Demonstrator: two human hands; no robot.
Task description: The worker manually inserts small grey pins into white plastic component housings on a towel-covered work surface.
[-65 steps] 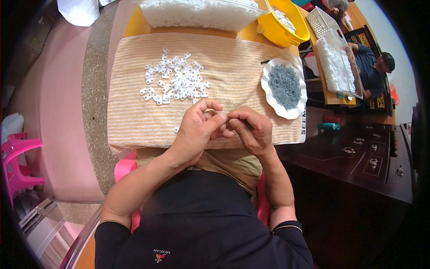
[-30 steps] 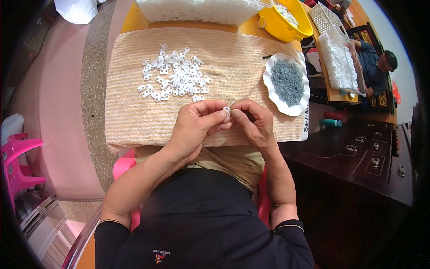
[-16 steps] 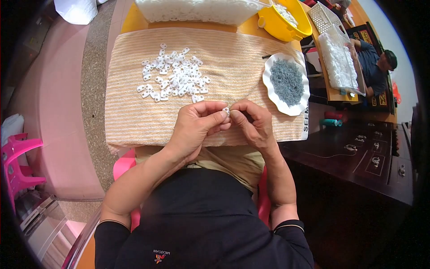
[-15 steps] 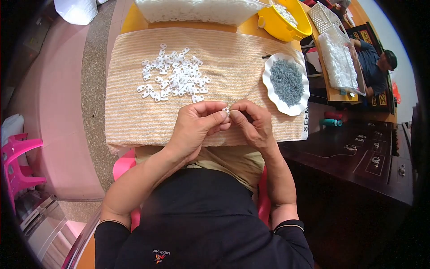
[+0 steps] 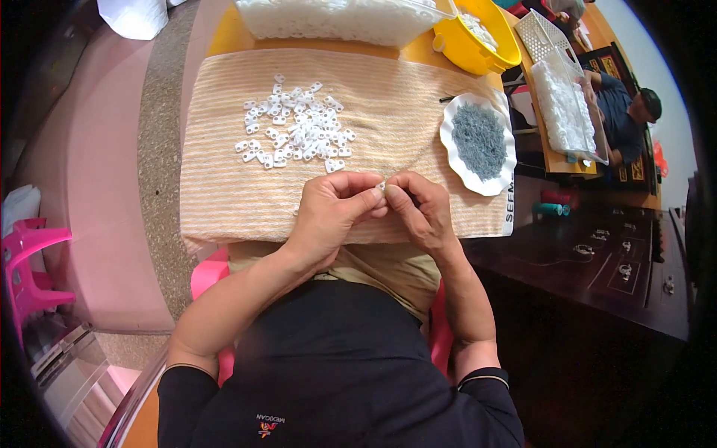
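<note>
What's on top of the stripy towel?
On the beige striped towel lie a pile of small white two-holed pieces and a white wavy-edged plate of thin grey pieces. The left hand and right hand hide whatever lies beneath them.

Bright, even light covers the towel (image 5: 403,112); the cabinet (image 5: 575,272) sinks into shadow, and fisheye edges curve into black.
</note>
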